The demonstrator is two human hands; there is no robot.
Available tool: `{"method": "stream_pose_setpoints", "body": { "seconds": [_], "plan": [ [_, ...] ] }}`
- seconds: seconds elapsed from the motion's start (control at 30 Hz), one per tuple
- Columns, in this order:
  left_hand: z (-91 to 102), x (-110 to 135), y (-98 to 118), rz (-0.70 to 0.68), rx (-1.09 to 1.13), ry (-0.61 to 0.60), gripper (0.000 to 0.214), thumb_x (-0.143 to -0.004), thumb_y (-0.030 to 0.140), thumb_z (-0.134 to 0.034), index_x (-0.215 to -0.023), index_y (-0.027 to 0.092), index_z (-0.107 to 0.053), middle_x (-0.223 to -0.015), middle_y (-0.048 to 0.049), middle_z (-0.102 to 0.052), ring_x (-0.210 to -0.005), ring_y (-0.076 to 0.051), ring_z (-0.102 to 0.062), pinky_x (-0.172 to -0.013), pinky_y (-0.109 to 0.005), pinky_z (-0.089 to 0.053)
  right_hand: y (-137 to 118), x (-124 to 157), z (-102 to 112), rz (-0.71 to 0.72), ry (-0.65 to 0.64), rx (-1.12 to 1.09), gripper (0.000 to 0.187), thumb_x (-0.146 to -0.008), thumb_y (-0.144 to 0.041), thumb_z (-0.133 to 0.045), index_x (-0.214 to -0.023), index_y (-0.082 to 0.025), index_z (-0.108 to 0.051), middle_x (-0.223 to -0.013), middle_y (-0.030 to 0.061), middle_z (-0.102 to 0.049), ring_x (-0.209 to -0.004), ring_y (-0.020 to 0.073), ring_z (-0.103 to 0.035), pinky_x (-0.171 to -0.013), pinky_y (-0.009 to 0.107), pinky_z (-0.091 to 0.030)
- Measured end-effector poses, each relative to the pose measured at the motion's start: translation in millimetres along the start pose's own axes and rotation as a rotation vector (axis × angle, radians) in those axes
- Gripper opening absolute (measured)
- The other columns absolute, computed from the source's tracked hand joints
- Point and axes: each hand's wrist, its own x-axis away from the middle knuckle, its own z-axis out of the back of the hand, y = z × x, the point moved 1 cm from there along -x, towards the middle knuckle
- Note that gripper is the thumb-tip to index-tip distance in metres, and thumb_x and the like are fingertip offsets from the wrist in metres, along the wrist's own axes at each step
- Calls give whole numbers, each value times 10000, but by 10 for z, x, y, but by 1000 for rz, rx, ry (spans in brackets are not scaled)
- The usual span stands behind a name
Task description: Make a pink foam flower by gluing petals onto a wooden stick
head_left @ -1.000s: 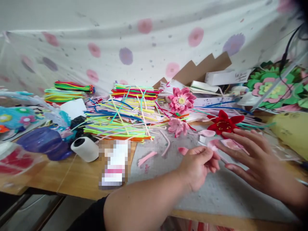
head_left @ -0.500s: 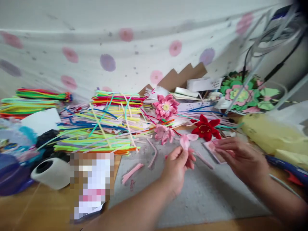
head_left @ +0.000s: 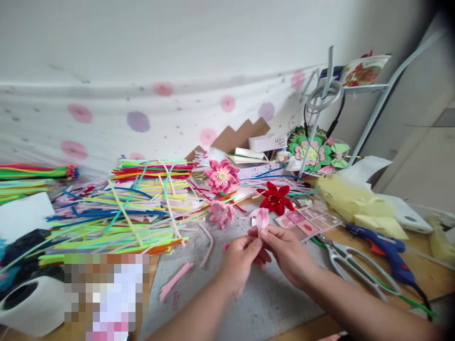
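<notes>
My left hand (head_left: 240,259) and my right hand (head_left: 284,251) meet over a grey mat (head_left: 263,303), both pinching a small pink petal piece (head_left: 262,218) held upright between the fingertips. Just behind the hands lie a small pink flower (head_left: 221,213), a red flower (head_left: 275,199) and a larger pink flower (head_left: 222,175). A sheet with pink petal shapes (head_left: 307,221) lies right of my right hand.
A big heap of coloured pipe cleaners (head_left: 124,208) covers the left half of the table. Scissors (head_left: 351,267) and a blue glue gun (head_left: 386,251) lie to the right. A white thread spool (head_left: 30,303) sits front left. Yellow material (head_left: 355,203) and a wire rack (head_left: 337,99) stand back right.
The view has swung right. My right hand left the petal sheet and came in to join the left hand on the pink petal piece, which was raised a little.
</notes>
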Motion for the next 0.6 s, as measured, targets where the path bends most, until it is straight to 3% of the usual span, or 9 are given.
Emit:
{"method": "stream_pose_setpoints", "body": {
  "seconds": [0.07,0.13,0.23,0.37,0.5,0.6],
  "plan": [
    [132,-63,74,-59,-138,98,278,-765,397,-585,-706,128,-626,-604,-53,-624,-503,-136,-528,-514,-263,-419,-88,11,85,66,71,80,317,-746,-452,-671,-860,-159,-709,-700,39,-637,-662,163,-581,-646,312,-464],
    [365,-179,219,-145,-276,273,237,-800,362,-522,-850,152,-617,-700,-33,-623,-565,-140,-544,-559,-265,-432,-190,31,202,109,129,203,318,-736,-471,-674,-819,-167,-721,-813,66,-683,-823,201,-603,-802,348,-437],
    [802,-420,498,-249,-510,428,194,-797,266,-513,-960,184,-580,-887,-43,-629,-801,-182,-585,-776,-329,-450,-318,74,373,128,150,380,364,-755,-513,-631,-750,-160,-718,-852,87,-699,-862,225,-600,-821,357,-415],
    [1207,-726,687,-238,-837,334,233,-697,138,-654,-922,193,-628,-1038,-60,-618,-1054,-244,-528,-983,-432,-346,-418,117,490,151,127,459,404,-777,-541,-582,-740,-156,-699,-836,88,-702,-842,233,-613,-798,356,-427],
    [1297,-925,600,-158,-1032,162,282,-835,268,-581,-1095,158,-578,-1151,-88,-584,-1027,-233,-563,-879,-465,-452,-460,140,493,177,98,481,387,-777,-525,-588,-713,-157,-690,-845,103,-709,-936,270,-609,-821,380,-430],
    [1302,-1024,523,-97,-1101,129,310,-864,306,-542,-1137,160,-554,-1150,-92,-579,-965,-216,-589,-805,-429,-501,-453,169,479,175,54,508,369,-792,-505,-578,-723,-161,-692,-840,102,-709,-933,264,-611,-779,365,-443]
  ]
}}
